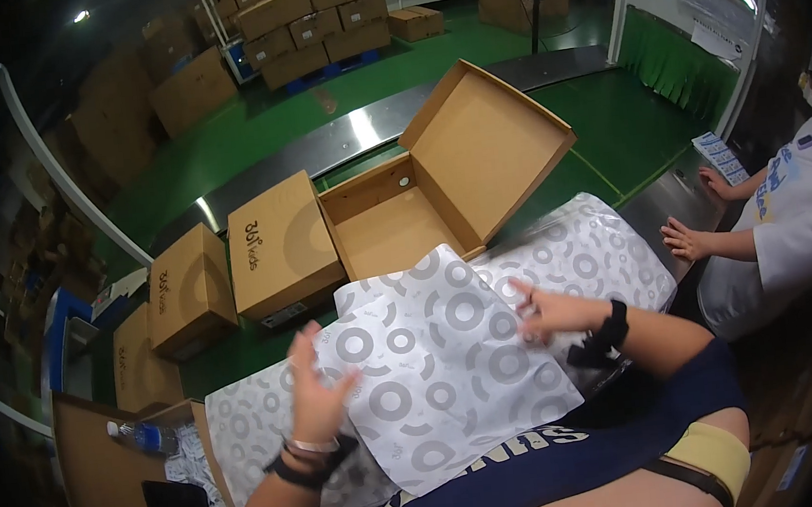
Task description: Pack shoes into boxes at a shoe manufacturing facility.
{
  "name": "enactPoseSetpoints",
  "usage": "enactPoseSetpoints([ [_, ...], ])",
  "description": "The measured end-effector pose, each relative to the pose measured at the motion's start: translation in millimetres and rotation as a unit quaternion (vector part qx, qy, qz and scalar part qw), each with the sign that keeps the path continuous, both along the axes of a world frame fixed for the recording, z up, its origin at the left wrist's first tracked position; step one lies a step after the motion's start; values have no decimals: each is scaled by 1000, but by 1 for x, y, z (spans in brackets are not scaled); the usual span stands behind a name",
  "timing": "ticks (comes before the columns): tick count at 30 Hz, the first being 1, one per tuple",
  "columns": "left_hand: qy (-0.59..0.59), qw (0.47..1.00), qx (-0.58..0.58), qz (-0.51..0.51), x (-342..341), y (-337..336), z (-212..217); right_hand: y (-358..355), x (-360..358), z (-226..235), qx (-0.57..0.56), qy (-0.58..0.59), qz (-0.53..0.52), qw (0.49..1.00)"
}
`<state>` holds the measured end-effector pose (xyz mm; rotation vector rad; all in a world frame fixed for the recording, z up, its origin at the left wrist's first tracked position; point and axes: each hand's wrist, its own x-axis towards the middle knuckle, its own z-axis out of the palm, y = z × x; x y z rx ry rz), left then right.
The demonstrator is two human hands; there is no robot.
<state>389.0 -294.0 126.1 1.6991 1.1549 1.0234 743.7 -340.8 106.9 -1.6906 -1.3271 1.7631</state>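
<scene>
A white wrapping paper sheet [429, 388] printed with grey rings lies between my two hands, slightly bent and reaching toward my body. My left hand [316, 389] is open at the sheet's left edge, thumb and fingers apart. On the other side my right hand [553, 310] is open too, its fingers spread and a little blurred by the sheet's right edge. Whether either hand touches the paper I cannot tell. Just beyond the sheet stands an open brown cardboard box [385, 218], its lid [488, 138] raised and leaning to the right.
Stacks of the same printed paper [587, 256] lie beneath and beside the sheet. Closed shoe boxes [285, 241] line the left. A carton [105, 478] there holds small white packets, a bottle [140, 435] and a phone [175, 498]. At right, a co-worker's hands [686, 238] reach toward a metal surface.
</scene>
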Motion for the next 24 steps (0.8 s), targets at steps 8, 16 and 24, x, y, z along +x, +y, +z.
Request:
enactPoseSetpoints([
  [8, -82, 984, -129, -89, 26, -20, -4, -15, -46, 18, 158, 153, -15, 975],
  [16, -141, 959, -235, -73, 52, 216, -6, 158, -32, 27, 153, 294, -97, 938],
  [24, 398, 865, 87, 293, -81, 193, -28, 97, -64, -26, 517, -284, 166, 790],
])
